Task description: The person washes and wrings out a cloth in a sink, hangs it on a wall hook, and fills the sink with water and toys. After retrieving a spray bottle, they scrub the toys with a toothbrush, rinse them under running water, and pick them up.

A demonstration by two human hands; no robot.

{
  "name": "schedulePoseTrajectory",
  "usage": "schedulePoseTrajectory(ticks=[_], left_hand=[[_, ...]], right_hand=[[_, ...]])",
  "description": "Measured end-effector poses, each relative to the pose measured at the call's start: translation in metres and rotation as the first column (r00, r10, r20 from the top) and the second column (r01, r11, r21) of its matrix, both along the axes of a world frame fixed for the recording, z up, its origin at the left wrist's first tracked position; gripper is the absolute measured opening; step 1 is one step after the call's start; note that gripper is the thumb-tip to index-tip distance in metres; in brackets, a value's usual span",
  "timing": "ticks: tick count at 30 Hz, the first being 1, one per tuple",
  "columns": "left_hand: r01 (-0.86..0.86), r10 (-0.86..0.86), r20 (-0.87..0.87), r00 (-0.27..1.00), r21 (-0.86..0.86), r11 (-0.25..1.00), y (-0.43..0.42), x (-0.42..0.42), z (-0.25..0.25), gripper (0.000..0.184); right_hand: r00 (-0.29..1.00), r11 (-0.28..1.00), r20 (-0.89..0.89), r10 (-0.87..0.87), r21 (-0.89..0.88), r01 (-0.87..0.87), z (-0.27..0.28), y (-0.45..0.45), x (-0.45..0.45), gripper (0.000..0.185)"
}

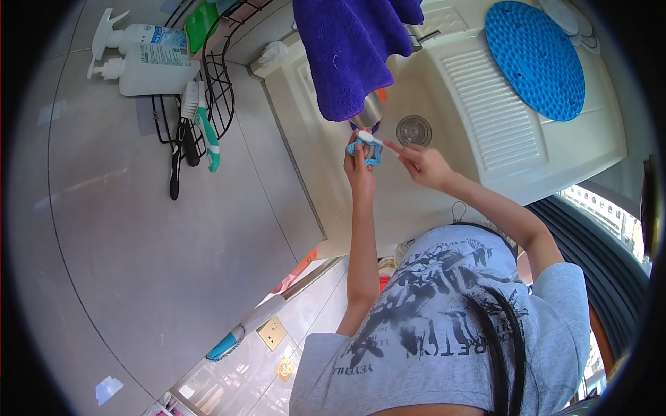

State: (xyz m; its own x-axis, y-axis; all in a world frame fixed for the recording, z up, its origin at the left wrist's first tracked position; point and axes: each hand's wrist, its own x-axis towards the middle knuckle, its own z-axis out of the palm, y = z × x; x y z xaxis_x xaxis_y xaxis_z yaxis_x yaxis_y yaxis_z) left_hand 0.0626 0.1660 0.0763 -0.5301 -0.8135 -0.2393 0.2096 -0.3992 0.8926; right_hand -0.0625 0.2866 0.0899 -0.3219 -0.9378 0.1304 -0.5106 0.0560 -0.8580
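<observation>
Over the sink basin, my left hand [361, 170] grips a small light-blue frame-like object [374, 154]. My right hand [424, 166] holds the thin handle of a small white-headed tool [366, 137], whose head lies over the top of the blue object. Whether the head touches it is hard to tell. Just behind my left hand stands a metal cup or cylinder [372, 111], partly hidden by a hanging purple towel [347, 62]. To the right of these, the round drain [414, 131] shows in the basin floor.
A cream sink [451, 118] has a ribbed board at its right, with a blue round mat [534, 59] on it. At left, a wire rack [220, 104] holds brushes [208, 135] beside pump bottles [156, 73]. A faucet [416, 40] is behind the towel.
</observation>
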Motion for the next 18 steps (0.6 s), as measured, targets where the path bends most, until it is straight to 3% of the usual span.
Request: schedulePoseTrajectory(ticks=[3, 7, 9, 12, 18], left_hand=[[-0.013, 0.013, 0.028, 1.0, -0.01, 1.0, 0.008, -0.001, 0.002, 0.037], [-0.08, 0.079, 0.103, 0.992, 0.005, 0.997, -0.001, -0.002, 0.023, 0.029], [-0.045, 0.049, 0.139, 0.989, -0.032, 0.998, 0.0, -0.006, 0.025, 0.028], [0.001, 0.019, 0.231, 0.973, -0.087, 0.996, 0.004, -0.011, 0.028, 0.026], [0.088, 0.001, 0.341, 0.94, -0.246, 0.965, 0.01, -0.013, 0.028, 0.024]], right_hand=[[0.995, 0.993, -0.091, -0.036, 0.106, 0.046, -0.006, 0.0, -0.016, 0.052], [0.999, 0.999, -0.035, -0.034, 0.038, 0.035, 0.003, 0.017, -0.03, 0.051], [0.998, 0.999, -0.053, -0.037, 0.019, 0.038, 0.008, 0.018, -0.042, 0.049], [0.976, 0.995, -0.195, 0.096, 0.007, -0.097, 0.025, 0.018, -0.046, 0.051], [0.959, 0.99, -0.246, 0.14, 0.037, -0.136, 0.027, 0.026, -0.06, 0.054]])
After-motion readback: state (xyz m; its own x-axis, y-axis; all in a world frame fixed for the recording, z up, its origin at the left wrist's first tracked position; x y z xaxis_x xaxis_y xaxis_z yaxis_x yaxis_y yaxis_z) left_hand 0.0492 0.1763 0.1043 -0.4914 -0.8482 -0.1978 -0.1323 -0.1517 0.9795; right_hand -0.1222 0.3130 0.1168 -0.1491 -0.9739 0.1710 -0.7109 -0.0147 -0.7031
